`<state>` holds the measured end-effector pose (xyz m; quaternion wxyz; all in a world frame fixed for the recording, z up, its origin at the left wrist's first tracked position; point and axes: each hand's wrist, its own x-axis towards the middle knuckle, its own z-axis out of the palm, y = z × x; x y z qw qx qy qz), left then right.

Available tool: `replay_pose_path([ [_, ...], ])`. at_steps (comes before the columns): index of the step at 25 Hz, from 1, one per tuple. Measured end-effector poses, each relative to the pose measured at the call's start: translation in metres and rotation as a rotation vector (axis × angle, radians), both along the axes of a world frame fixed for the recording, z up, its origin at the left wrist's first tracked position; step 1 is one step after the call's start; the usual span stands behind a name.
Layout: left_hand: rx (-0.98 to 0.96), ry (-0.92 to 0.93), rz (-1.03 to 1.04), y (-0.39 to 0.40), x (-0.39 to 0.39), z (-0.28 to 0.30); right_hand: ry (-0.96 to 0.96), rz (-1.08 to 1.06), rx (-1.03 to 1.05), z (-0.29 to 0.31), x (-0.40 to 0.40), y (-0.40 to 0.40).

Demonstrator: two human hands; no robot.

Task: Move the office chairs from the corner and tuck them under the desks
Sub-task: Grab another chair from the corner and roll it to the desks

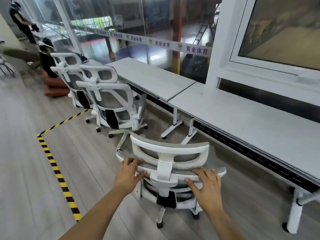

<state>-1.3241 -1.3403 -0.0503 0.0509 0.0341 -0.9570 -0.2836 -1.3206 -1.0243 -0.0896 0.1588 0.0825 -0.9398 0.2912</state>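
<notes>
A white office chair with grey mesh stands just in front of me, its back towards me, facing the near grey desk. My left hand grips the left end of the backrest's top rail, fingers curled over it. My right hand lies on the right end of the rail with fingers spread. Two more white chairs, one and another behind it, are pushed in at the far desk.
Yellow-black tape marks the floor at left. Desk legs on castors stand ahead of the chair; another leg is at right. Glass wall and window run behind the desks. Two people are at far left by red cushions.
</notes>
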Motion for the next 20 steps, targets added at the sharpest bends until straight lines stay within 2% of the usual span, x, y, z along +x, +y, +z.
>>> replay_pose_path([
  [4, 0.005, -0.01, -0.033, -0.042, -0.083, -0.003, -0.051, -0.062, 0.009, 0.0, -0.066, -0.043],
  [13, -0.028, -0.028, -0.255, -0.158, -0.27, -0.007, -0.07, -0.245, -0.043, 0.008, -0.182, -0.169],
  [20, -0.028, -0.004, -0.368, -0.223, -0.348, -0.003, -0.128, -0.303, -0.071, 0.014, -0.234, -0.244],
])
